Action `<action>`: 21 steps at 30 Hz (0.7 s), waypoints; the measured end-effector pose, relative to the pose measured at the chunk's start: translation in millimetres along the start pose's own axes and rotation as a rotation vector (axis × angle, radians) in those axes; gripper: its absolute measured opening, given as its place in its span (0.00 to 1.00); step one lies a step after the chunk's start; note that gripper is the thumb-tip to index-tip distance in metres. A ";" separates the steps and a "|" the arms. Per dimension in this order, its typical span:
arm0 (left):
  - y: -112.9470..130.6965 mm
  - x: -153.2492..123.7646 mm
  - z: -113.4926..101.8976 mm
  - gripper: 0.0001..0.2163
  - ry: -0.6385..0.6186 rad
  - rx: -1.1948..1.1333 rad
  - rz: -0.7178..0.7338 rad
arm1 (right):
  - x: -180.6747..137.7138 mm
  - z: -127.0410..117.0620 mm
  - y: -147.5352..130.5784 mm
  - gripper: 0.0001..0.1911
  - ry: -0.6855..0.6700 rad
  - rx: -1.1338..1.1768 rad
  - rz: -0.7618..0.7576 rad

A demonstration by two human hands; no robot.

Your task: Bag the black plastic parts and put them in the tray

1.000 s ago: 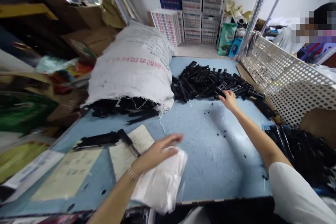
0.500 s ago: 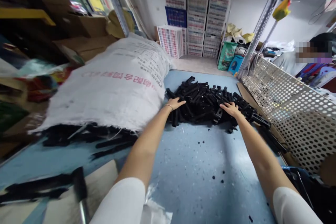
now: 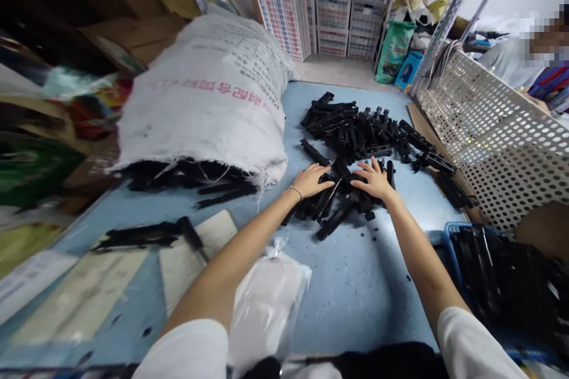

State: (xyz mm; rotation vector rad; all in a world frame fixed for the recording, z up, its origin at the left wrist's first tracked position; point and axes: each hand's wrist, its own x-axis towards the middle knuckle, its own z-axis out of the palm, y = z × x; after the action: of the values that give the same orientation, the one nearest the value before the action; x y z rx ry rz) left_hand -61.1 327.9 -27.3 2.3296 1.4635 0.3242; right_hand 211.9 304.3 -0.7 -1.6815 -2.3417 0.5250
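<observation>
Many long black plastic parts (image 3: 347, 124) lie heaped on the blue tabletop (image 3: 347, 284). A smaller bunch of the same black parts (image 3: 331, 210) sits nearer to me, between my two hands. My left hand (image 3: 312, 180) rests on the left side of this bunch, fingers stretched out and spread. Across from it, my right hand (image 3: 372, 180) lies over the bunch's right side, its fingers also apart. Neither hand is closed around a part. What lies under the palms is hidden.
A white woven sack (image 3: 208, 95) spills black parts at left. A dark-handled tool (image 3: 191, 237) lies on pale boards. A clear plastic bag (image 3: 267, 302) is near me. At right stand a blue basket (image 3: 451, 243) of black parts and a perforated metal panel (image 3: 498, 136); a person is beyond.
Both hands have come back toward me, bringing a bunch of black parts away from the main heap. The view has tilted further down.
</observation>
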 end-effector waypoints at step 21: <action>93.5 -111.8 16.1 0.27 0.137 0.109 -0.297 | -168.3 38.0 -64.1 0.17 0.574 0.595 -0.088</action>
State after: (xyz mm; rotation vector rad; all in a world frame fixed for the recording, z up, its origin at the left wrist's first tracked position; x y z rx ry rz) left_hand -27.2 187.4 -2.0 2.1640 1.9078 0.3337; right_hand 197.0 120.9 -3.6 -1.2319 -1.6285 0.5560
